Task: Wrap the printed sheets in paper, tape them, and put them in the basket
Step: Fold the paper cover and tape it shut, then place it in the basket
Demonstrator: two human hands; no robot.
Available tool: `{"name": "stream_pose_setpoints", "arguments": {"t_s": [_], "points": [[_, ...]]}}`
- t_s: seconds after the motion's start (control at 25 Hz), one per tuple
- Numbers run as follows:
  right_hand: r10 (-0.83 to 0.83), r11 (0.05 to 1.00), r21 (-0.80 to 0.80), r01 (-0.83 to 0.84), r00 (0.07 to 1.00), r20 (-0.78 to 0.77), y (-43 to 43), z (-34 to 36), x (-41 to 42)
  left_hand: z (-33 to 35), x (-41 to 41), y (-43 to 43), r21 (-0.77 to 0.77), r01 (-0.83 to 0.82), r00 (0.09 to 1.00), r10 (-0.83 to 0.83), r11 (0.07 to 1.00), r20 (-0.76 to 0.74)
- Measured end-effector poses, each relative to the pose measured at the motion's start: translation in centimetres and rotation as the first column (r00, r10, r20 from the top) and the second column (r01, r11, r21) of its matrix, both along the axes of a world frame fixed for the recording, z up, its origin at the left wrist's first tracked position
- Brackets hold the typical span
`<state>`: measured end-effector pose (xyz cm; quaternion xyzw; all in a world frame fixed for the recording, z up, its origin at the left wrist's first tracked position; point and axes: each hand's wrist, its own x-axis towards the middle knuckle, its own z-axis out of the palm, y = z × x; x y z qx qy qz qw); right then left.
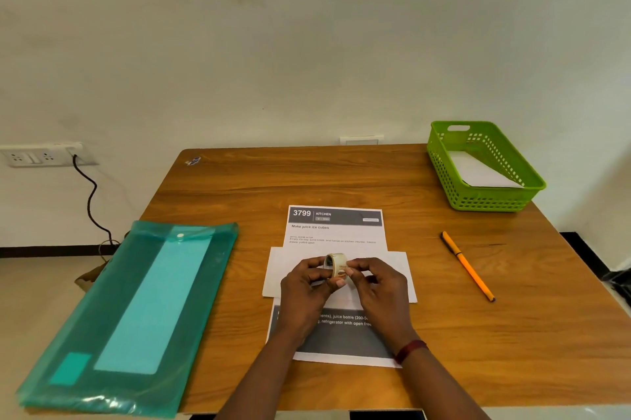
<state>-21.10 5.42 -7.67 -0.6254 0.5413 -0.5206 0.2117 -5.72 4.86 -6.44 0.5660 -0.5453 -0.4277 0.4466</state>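
Note:
The printed sheets [333,231] lie flat at the middle of the wooden table [307,180], headed "3799 KITCHEN". A band of plain white paper [392,269] lies across their middle. Above that band both hands hold a small roll of clear tape [336,265]. My left hand [305,286] grips the roll from the left. My right hand [375,283] pinches at the roll's right edge with thumb and forefinger. The green plastic basket [485,197] stands at the table's far right corner with a white paper packet [478,173] inside.
A teal plastic document folder [129,310] lies at the left, overhanging the table's left and front edges. An orange pen [466,264] rests to the right of the sheets. A wall socket [41,155] with a black cable is at the left.

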Motion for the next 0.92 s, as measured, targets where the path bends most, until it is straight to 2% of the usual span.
{"name": "stream_pose_setpoints", "arguments": {"t_s": [0.56,0.92], "points": [[0.024,0.999,0.034,-0.017,0.976,-0.217,0.26,0.06,0.54,-0.01,-0.41,0.1,-0.023,-0.043,0.996,0.045,0.999,0.08],[0.079,0.997,0.034,-0.074,0.979,-0.187,0.18,0.07,0.43,-0.09,-0.47,-0.02,-0.017,-0.057,0.997,0.058,0.998,0.051]]}}
